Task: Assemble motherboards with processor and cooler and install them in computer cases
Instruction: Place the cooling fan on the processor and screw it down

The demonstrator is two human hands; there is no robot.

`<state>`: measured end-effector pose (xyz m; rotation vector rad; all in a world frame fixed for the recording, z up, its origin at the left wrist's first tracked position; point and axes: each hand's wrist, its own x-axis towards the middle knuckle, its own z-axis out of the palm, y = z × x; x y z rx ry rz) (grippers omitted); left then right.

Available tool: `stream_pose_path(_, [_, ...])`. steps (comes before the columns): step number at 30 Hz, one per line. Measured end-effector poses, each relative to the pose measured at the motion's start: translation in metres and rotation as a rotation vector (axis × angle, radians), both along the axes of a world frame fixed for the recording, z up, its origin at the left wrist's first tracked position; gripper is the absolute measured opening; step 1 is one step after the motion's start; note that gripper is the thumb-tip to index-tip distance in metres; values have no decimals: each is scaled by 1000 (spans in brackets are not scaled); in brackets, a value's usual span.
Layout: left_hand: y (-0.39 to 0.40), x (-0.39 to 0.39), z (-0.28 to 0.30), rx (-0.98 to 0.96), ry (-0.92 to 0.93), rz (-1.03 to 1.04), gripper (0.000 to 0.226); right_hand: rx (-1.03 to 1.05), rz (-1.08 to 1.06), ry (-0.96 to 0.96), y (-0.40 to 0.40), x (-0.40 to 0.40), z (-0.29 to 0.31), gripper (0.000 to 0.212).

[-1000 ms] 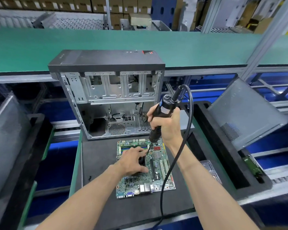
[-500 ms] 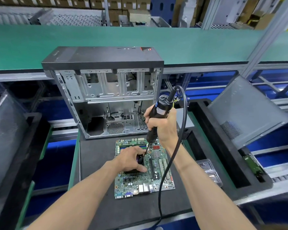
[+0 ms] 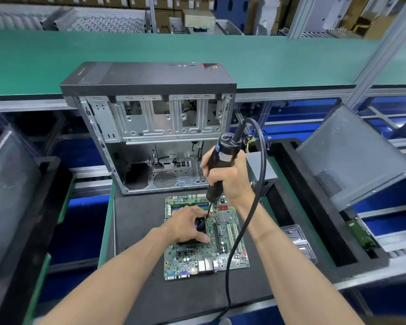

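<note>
An open computer case (image 3: 150, 127) stood empty at the back of a black mat (image 3: 136, 231), so installation was judged not yet done. A motherboard (image 3: 223, 233) lay flat in front of it. A cooler (image 3: 201, 225) on the board was held down by the left hand (image 3: 188, 225). An electric screwdriver (image 3: 220, 160), gripped upright by the right hand (image 3: 230, 181), was aimed at the cooler's corner; fastening appeared underway.

A green motherboard (image 3: 223, 240) lies flat mid-worktop, a black cooler (image 3: 201, 225) on it; the open case (image 3: 150, 127) stands upright at the far edge.
</note>
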<state>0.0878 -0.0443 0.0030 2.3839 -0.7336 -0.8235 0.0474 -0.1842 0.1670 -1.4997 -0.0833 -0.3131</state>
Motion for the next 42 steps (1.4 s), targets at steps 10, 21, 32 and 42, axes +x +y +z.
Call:
stream_pose_path(10, [-5, 0, 10, 87, -35, -92, 103, -33, 18, 12, 5, 10, 0, 24])
stream_pose_path(21, [-4, 0, 9, 84, -2, -73, 110, -29, 13, -15, 1, 10, -5, 25])
stream_pose_path(32, [-6, 0, 14, 113, 56, -23, 94, 9, 9, -14, -7, 10, -7, 32])
stream_pose_path(42, [-3, -5, 17, 48, -23, -119, 67, 58, -58, -33, -11, -23, -3, 30])
